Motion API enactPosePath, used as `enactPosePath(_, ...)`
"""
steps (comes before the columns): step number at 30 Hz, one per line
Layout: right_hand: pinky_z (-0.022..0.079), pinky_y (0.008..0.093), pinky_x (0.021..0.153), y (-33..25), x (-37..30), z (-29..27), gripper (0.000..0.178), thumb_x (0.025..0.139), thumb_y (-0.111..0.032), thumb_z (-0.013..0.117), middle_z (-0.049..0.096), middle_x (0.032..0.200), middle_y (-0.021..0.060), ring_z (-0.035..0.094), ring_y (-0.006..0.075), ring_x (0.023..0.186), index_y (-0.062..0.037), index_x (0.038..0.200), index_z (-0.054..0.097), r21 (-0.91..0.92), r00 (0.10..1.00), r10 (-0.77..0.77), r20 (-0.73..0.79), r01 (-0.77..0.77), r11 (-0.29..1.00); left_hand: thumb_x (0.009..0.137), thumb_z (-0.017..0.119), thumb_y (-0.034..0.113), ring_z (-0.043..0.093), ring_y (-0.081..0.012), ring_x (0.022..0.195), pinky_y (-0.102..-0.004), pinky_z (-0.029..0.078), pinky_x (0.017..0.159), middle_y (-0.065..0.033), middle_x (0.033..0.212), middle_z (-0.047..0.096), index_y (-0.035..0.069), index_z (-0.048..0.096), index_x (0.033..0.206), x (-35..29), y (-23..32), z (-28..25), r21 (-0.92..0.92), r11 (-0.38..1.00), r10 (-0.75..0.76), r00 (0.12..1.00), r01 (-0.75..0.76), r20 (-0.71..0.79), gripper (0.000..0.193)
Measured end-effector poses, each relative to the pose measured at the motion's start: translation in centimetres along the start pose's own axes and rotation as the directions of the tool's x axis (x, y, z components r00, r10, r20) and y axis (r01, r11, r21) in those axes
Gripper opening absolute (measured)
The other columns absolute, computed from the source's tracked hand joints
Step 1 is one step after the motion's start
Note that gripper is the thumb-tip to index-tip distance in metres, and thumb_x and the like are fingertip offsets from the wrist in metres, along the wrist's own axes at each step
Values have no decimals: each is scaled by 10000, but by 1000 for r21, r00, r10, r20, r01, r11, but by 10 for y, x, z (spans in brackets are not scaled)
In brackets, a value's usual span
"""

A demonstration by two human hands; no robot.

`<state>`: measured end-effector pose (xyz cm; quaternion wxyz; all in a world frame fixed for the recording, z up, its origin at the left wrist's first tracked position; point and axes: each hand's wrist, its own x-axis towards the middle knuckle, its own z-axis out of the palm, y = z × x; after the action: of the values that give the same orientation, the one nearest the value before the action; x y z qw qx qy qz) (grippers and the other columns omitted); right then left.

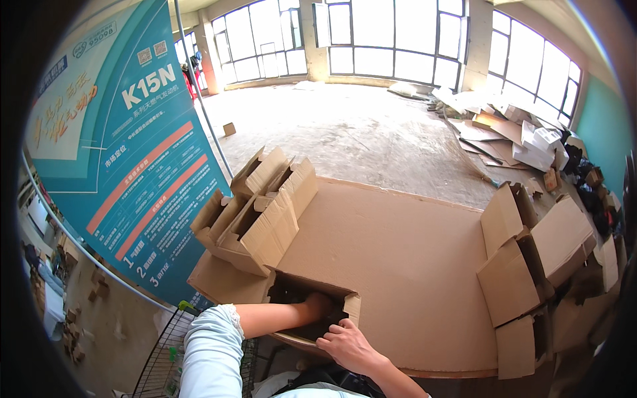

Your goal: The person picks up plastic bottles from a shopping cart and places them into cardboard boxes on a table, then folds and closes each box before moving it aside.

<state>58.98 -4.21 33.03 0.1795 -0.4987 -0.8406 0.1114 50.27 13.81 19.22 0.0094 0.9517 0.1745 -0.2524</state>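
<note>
An open cardboard box [353,306] sits at the near edge of a table covered with a brown cardboard sheet [405,259]. My left forearm crosses over its rim, and my left hand [320,306] is down inside the dark opening, where its fingers are hidden. At the box's near right corner my right hand [348,344] has its fingers curled onto the box edge. What lies inside the box is too dark to make out.
Open cardboard boxes [265,225] stand at the table's left, and more open boxes [509,278] line its right edge. A teal banner [146,159] rises on the left above a black wire cart [162,355]. Flattened cardboard [494,136] is heaped at the far right.
</note>
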Motion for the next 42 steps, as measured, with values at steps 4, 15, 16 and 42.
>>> enactPosePath(4,390,348,892,2,2,-4,131,758,-125,660,591,785,-7,562,181,879,-129,868,588,-2,1000,0,-24,0,1000,906,531,201,704,-267,980,-418,547,845,-120,1037,732,139,765,994,-19,-1,-22,41,998,42,997,-39,-68,258)
enactPosePath(15,423,359,821,0,7,-19,109,731,-105,692,638,768,34,578,215,810,-106,808,614,60,989,150,12,-151,987,969,582,219,695,-242,985,-348,543,862,-156,1082,712,1,662,1159,-264,-61,-109,-695,464,-313,632,-549,-709,300)
enactPosePath(16,428,359,816,-2,2,-23,87,747,-102,693,641,756,37,580,217,792,-99,794,620,32,984,176,-15,-176,984,979,573,224,687,-222,1000,-338,538,878,-141,1086,712,-1,657,1167,-287,-72,-87,-741,393,-473,571,-545,-671,305)
enactPosePath(42,437,387,906,-42,26,-12,85,702,-25,737,666,736,73,589,251,768,-28,763,679,-113,895,445,-26,-445,888,673,857,272,553,-405,1179,-470,482,970,-265,1322,538,-35,380,1431,-345,4,529,-746,-512,-527,529,427,665,946)
